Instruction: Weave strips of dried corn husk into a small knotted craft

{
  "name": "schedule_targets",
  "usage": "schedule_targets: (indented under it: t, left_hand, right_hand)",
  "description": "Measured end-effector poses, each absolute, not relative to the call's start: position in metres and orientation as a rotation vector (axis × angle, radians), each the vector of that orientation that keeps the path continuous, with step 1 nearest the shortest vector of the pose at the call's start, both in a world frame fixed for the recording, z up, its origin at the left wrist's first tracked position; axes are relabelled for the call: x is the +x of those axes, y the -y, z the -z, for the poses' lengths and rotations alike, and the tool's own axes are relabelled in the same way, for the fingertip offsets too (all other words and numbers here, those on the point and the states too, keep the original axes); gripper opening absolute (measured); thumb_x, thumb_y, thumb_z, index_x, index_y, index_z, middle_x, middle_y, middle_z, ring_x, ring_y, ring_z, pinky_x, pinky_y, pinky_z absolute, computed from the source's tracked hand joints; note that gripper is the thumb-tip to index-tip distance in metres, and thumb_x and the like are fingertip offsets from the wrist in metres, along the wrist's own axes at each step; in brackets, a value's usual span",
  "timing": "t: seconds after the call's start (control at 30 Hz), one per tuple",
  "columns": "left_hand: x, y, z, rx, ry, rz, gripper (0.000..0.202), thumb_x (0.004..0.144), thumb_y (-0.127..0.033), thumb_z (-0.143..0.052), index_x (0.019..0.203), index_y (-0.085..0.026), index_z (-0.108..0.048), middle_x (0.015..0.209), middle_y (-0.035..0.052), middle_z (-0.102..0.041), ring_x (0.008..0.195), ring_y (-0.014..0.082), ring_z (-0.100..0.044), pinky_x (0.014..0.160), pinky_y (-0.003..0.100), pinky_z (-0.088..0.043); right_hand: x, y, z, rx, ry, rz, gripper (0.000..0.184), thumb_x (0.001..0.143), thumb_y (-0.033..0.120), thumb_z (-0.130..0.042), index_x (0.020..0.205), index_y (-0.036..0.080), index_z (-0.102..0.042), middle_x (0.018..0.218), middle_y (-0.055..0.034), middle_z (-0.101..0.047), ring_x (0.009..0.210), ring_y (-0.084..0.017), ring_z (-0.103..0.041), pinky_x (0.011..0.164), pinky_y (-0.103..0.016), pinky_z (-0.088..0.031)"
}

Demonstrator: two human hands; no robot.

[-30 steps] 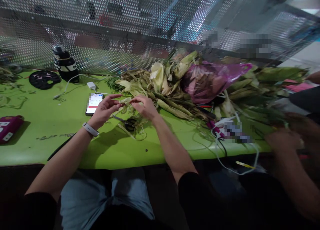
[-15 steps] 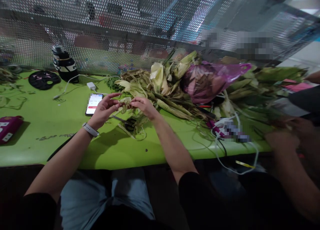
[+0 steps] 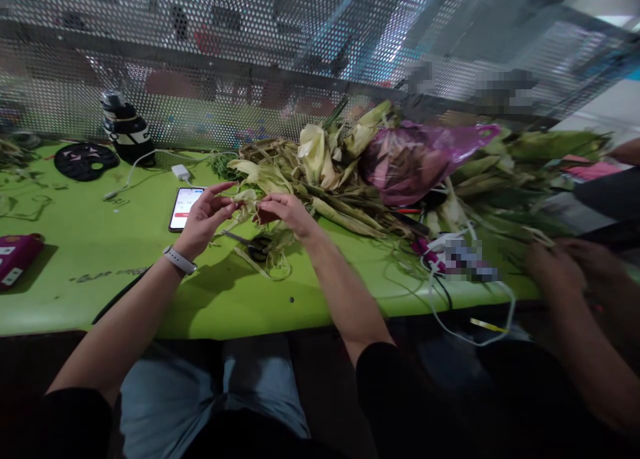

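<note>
Both hands are raised over the green table [image 3: 100,292] and pinch a thin pale strip of corn husk [image 3: 246,199] between them. My left hand [image 3: 204,218], with a white wristband, holds the strip's left end. My right hand [image 3: 286,212] holds its right end. Black scissors [image 3: 256,246] lie on the table just below the hands, among loose husk shreds [image 3: 275,262]. A big pile of corn husks [image 3: 310,169] lies right behind the hands.
A lit phone [image 3: 184,208] lies left of my left hand, with a white charger and cable [image 3: 150,162] behind it. A purple plastic bag [image 3: 420,159] sits in the pile. Another person's hands [image 3: 565,269] work at the right. A perforated metal screen [image 3: 240,59] closes the back.
My hands stay almost in place and keep working the husk strip; the fingers have shifted a little. The other person's hands at the right have moved slightly left.
</note>
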State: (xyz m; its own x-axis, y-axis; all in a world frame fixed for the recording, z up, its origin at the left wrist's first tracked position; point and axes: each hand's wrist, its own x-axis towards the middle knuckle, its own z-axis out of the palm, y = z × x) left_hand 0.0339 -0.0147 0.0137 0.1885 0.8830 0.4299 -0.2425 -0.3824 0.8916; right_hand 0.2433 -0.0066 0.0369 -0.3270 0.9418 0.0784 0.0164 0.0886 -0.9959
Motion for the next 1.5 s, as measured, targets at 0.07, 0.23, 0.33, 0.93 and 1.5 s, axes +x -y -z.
schedule_targets:
  t: [0.07,0.23,0.33,0.93,1.5]
  left_hand:
    - [0.034,0.015,-0.014,1.460,-0.658,-1.414,0.045,0.078,-0.018,-0.070,0.122,-0.023,-0.060,0.089,0.0027,-0.066,0.085,0.0117,-0.064,0.075,0.022,-0.052]
    - [0.034,0.016,-0.014,1.457,-0.657,-1.407,0.045,0.079,-0.019,-0.070,0.122,-0.024,-0.059,0.090,0.0025,-0.066,0.085,0.0107,-0.063,0.075,0.021,-0.051]
    - [0.034,0.016,-0.013,1.464,-0.656,-1.372,0.047,0.078,-0.020,-0.071,0.124,-0.023,-0.058,0.091,0.0030,-0.067,0.084,0.0107,-0.063,0.076,0.021,-0.051]
    - [0.035,0.019,-0.015,1.493,-0.629,-1.234,0.050,0.080,-0.020,-0.069,0.128,-0.021,-0.054,0.087,0.0029,-0.065,0.080,0.0125,-0.065,0.080,0.028,-0.054]
    - [0.036,0.024,-0.021,1.513,-0.571,-1.119,0.056,0.078,-0.020,-0.071,0.131,-0.018,-0.050,0.079,0.0028,-0.067,0.080,0.0155,-0.068,0.070,0.025,-0.057]
  right_hand:
    - [0.242,0.007,-0.037,-0.959,1.523,-1.439,0.024,0.074,0.039,-0.068,0.079,0.016,-0.064,0.074,-0.0042,-0.071,0.069,-0.016,-0.067,0.074,-0.033,-0.055]
    - [0.239,0.012,-0.040,-0.950,1.534,-1.487,0.025,0.074,0.039,-0.068,0.083,0.016,-0.067,0.074,-0.0050,-0.071,0.068,-0.016,-0.067,0.075,-0.035,-0.055]
    - [0.233,0.014,-0.039,-0.938,1.582,-1.507,0.028,0.072,0.038,-0.070,0.088,0.015,-0.070,0.079,-0.0054,-0.072,0.071,-0.015,-0.066,0.078,-0.035,-0.054]
    - [0.221,0.005,-0.020,-0.779,1.400,-1.434,0.035,0.063,0.043,-0.080,0.088,0.021,-0.070,0.086,0.0000,-0.069,0.083,-0.013,-0.063,0.087,-0.030,-0.048]
    - [0.222,-0.008,-0.015,-0.738,1.011,-1.300,0.036,0.051,0.035,-0.085,0.079,0.023,-0.067,0.079,0.0039,-0.069,0.072,-0.012,-0.062,0.071,-0.027,-0.052]
